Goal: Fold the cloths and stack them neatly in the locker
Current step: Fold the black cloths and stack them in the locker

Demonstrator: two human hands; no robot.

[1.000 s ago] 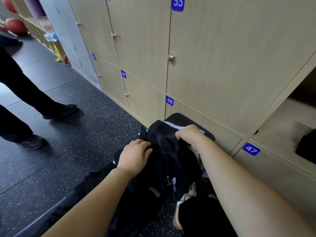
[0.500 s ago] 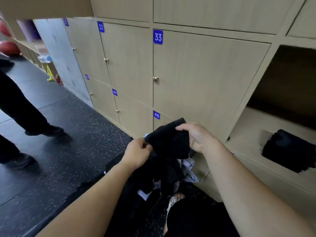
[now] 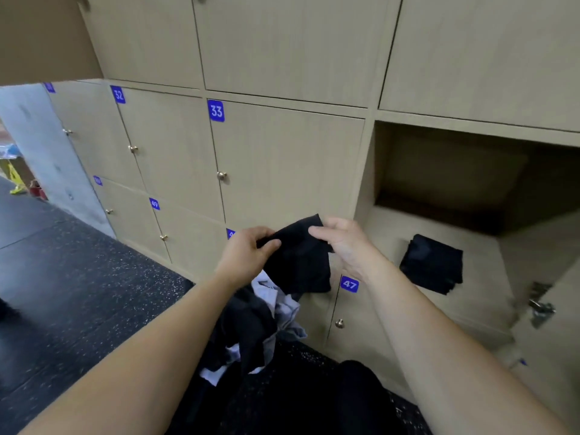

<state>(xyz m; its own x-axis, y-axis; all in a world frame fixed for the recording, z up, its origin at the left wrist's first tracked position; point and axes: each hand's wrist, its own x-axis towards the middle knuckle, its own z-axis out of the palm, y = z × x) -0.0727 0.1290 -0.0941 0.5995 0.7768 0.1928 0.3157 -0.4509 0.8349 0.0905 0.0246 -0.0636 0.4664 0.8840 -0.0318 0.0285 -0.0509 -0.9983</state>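
Observation:
A black cloth (image 3: 298, 262) hangs in the air in front of the lockers, held by both hands. My left hand (image 3: 246, 254) pinches its left edge and my right hand (image 3: 343, 241) grips its upper right corner. Below them a pile of black, white and grey cloths (image 3: 251, 328) lies on the floor. To the right the open locker (image 3: 439, 189) holds a folded black cloth (image 3: 433, 263) on its shelf.
Closed wooden locker doors numbered 32, 33 (image 3: 216, 110), 49 and 47 (image 3: 349, 284) line the wall. The open locker's door with its metal latch (image 3: 539, 306) stands at the far right. Dark speckled floor (image 3: 78, 287) stretches left. A yellow sign (image 3: 14, 180) stands far left.
Both hands lifted one black cloth up off the pile and toward the right. My view rose, so the open locker came into view and the person standing at left went out of view.

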